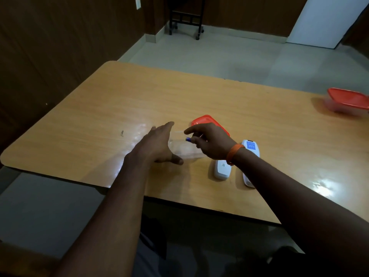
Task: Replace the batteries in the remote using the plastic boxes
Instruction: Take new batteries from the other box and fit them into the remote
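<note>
Just left of the worktop's (199,92) middle, the left hand (157,144) lies flat and wide, fingers straight and thumb spread. It rests against the left side of a clear box (180,151), which is blurred and hard to outline. The right hand (209,142) hovers over that box and pinches a small blue battery (188,139) at its fingertips, with the forefinger pointing left. An orange wristband (232,153) circles the right wrist. A red lid (207,120) lies flat on the worktop just beyond the right hand, partly hidden by it. Near the right wrist lies the white remote (222,169), back up. Just to its right is a second white piece (250,145) with a blue label, half covered by the forearm; I cannot tell which of the two is the cover. Well apart, at the far right edge, stands another box (347,100) with its red lid on.
</note>
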